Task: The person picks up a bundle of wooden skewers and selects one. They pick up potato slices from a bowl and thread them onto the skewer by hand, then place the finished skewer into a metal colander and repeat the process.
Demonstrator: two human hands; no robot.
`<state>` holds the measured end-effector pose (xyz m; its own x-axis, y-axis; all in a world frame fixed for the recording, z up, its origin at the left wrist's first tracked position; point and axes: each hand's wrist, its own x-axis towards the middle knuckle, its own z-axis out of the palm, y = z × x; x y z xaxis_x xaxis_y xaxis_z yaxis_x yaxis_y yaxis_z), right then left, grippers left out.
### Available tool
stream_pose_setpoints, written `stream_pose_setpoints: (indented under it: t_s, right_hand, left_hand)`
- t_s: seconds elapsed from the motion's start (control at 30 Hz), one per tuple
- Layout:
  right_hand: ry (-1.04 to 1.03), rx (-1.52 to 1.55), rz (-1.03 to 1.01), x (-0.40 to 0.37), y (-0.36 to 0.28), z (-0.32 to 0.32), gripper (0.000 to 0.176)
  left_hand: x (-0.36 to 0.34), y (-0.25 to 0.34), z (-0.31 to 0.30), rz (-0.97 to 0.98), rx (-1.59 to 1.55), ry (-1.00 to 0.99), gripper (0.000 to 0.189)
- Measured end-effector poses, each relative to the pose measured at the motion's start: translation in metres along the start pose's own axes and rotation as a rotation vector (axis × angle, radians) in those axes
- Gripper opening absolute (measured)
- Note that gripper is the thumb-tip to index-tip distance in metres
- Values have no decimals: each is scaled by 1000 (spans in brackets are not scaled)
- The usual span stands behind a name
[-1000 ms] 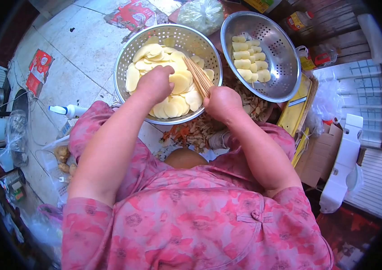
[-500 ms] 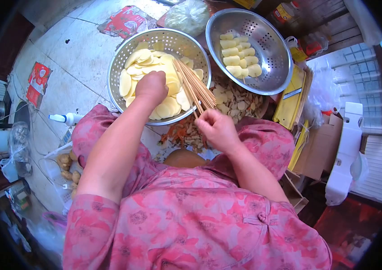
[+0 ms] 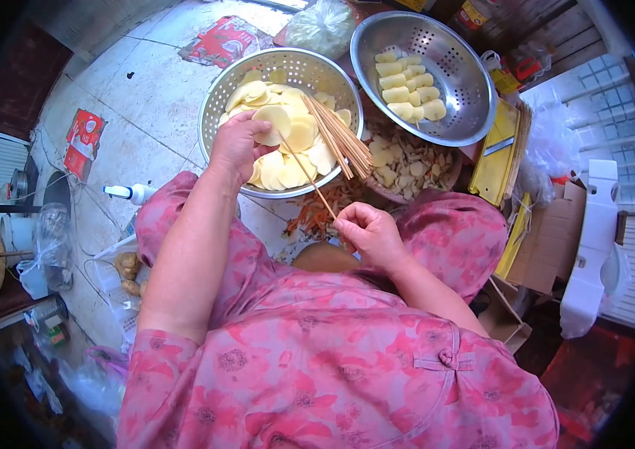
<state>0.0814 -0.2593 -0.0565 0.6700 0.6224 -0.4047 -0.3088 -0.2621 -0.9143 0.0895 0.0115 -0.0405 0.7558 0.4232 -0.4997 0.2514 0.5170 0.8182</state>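
Observation:
A round, pale potato slice [image 3: 273, 124] is pinched in my left hand [image 3: 236, 147], above the perforated steel colander [image 3: 207, 105] heaped with more potato slices [image 3: 287, 173]. My right hand [image 3: 368, 233] grips the lower end of a thin wooden skewer [image 3: 310, 176]. The skewer slants up to the left, and its far tip meets the edge of the slice in this view. A bundle of wooden skewers [image 3: 338, 140] leans on the colander's right side, over the slices. Beyond it, a second steel colander [image 3: 471, 116] holds skewered potato slices [image 3: 407, 84] laid in rows.
Peelings and scraps [image 3: 407, 166] fill a basin between the colanders. Whole potatoes [image 3: 129, 271] sit in a crate at my left. A white bottle [image 3: 127, 193] lies by my left knee. A cardboard box [image 3: 549, 239] and white foam piece [image 3: 588, 247] stand at the right.
My left hand has come up from the heap with a potato slice. My right hand has drawn a skewer away from the bundle and lowered slightly. The whole view has shifted a little.

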Motion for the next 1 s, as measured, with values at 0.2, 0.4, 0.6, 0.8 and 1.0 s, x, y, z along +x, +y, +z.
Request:
stream_pose_setpoints:
  t_s: [0.2,0.4,0.6,0.8,1.0]
  right_hand:
    - [-29,16,40,-2,-3,-1,12]
    - [-26,20,109,-4,-11,-4,11]
    - [-9,28,101,-3,-11,-5,11]
    - [-1,-4,52,0,-10,-2,11]
    - [-34,48,44,-1,-7,-2,10]
  left_hand:
    - [0,1,-3,29,-58,-14,30]
    - [4,-6,-8,105,92,-90,20]
    - [-9,-10,3,168,257,-94,15]
    - [-15,-5,10,65,-25,35,16]
    - [-8,-5,6,-24,-13,16,20]
